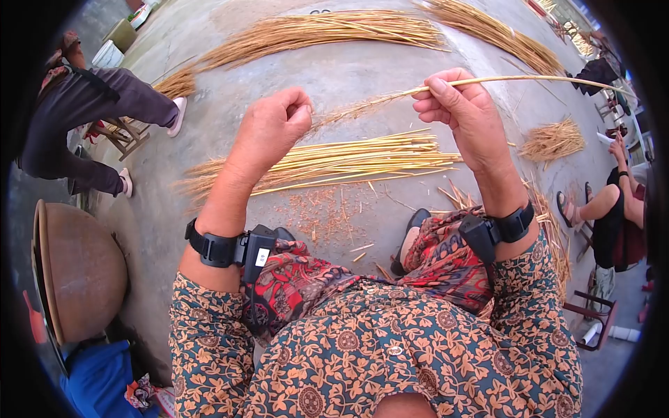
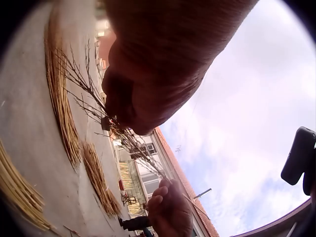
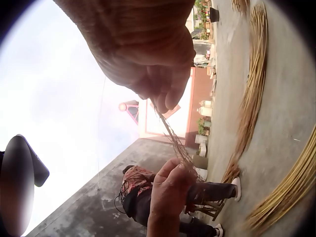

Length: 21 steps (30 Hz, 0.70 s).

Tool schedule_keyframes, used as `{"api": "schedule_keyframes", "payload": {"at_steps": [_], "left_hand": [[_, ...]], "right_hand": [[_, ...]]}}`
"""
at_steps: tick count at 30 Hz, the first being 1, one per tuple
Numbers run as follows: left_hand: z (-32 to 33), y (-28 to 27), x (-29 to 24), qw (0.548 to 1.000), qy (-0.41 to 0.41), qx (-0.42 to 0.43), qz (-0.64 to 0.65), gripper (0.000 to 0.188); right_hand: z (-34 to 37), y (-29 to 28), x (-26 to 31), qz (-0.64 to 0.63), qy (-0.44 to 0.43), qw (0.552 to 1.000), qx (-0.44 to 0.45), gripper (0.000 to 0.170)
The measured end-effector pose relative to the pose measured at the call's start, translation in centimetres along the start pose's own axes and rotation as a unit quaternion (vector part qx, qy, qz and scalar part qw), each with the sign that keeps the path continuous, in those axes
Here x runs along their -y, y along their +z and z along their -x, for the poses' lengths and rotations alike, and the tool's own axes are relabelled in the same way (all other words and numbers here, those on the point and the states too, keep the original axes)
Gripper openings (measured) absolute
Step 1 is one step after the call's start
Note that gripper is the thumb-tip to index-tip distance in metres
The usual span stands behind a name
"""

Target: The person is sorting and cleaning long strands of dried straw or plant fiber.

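A long pale broomcorn stalk (image 1: 529,78) stretches between my two hands, its bare end reaching off to the right. Thumb and fingers of my right hand (image 1: 463,111) pinch it just below the brushy head (image 1: 362,108). My left hand (image 1: 279,125) has its fingers curled round the head; in the left wrist view thin bristly sprigs (image 2: 89,86) stick out past that hand. From the right wrist side, my left hand (image 3: 170,190) shows at the far end of the head. Beneath both hands, a bundle of yellow stalks (image 1: 369,155) lies on the concrete.
Larger stalk bundles (image 1: 327,35) lie farther back, with a small pile of short tops (image 1: 552,141) at right. Reddish seed litter (image 1: 324,212) covers ground near my feet. A big clay basin (image 1: 83,272) stands at left. People are at left (image 1: 90,118) and right (image 1: 613,216).
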<state>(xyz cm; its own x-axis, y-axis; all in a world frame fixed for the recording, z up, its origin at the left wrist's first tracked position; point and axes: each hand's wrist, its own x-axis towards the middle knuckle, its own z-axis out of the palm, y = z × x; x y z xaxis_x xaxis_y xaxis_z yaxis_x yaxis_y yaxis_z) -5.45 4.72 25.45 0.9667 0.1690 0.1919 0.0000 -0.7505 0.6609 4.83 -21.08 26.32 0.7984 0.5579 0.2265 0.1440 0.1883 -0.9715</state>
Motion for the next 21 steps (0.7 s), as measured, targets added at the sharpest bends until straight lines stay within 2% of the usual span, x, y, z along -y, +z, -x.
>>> {"api": "schedule_keyframes", "payload": {"at_steps": [3,6,9,12,15,21], "left_hand": [[-0.5,-0.5,2.2,0.987,-0.023,-0.002,0.16,0.013],[-0.2,-1.3,2.0,0.969,-0.004,0.012,0.247,0.013],[-0.1,-1.6,1.4,0.961,0.026,0.037,0.274,0.014],[0.0,-1.2,0.7,0.971,0.014,0.025,0.237,0.019],[-0.2,-0.9,0.9,0.993,0.047,0.044,0.102,0.02],[0.0,-0.2,0.8,0.993,0.07,0.004,0.094,0.014]], "right_hand": [[-0.1,-0.8,0.0,-0.011,0.0,1.0,-0.025,0.02],[-0.2,-1.0,-0.1,-0.013,0.008,1.0,-0.019,0.02],[-0.2,-0.9,0.0,-0.007,0.009,1.0,-0.011,0.02],[-0.2,-0.9,0.1,-0.001,0.008,1.0,-0.012,0.02],[-0.2,-0.8,0.1,0.004,0.007,1.0,-0.011,0.02],[-0.2,-0.7,-0.1,0.005,0.011,1.0,-0.003,0.02]]}}
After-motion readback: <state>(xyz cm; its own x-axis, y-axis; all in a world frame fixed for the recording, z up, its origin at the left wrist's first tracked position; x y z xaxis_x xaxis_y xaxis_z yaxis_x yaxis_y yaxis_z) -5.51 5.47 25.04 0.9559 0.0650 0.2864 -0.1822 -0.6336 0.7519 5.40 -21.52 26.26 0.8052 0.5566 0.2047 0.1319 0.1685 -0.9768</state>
